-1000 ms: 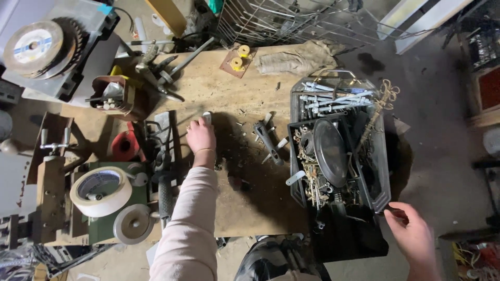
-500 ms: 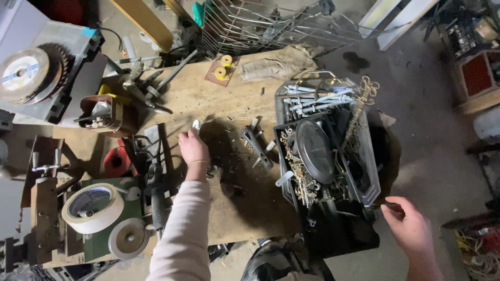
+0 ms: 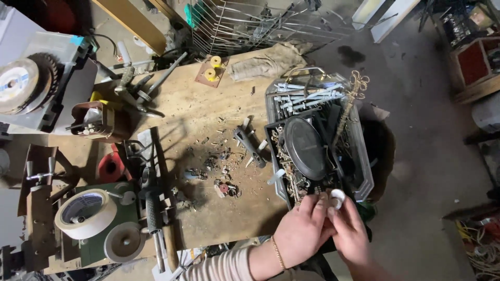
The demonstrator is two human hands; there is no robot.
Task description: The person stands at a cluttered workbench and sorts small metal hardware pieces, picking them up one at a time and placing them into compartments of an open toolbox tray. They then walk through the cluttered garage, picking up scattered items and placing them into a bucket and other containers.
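My two hands meet at the near end of a black tray (image 3: 365, 174) full of hardware. My left hand (image 3: 302, 229), with a thin bracelet at the wrist, and my right hand (image 3: 353, 234) both close their fingertips on a small white round piece (image 3: 337, 198). It is held just above the tray's near edge. The tray holds a black oval lid (image 3: 304, 148), long pale bolts (image 3: 307, 99) at its far end, and several small brass parts.
The wooden bench (image 3: 208, 104) carries a black hand tool (image 3: 250, 148), a pile of small scraps (image 3: 219, 177), yellow spools (image 3: 212, 67) and a cloth (image 3: 265, 65). A tape roll (image 3: 86, 213) and grinding discs (image 3: 18, 83) lie left. A wire rack (image 3: 250, 21) stands behind.
My left hand has left the middle of the bench with the white piece and come to the tray's near end. My right hand moved in from the right and joined it.
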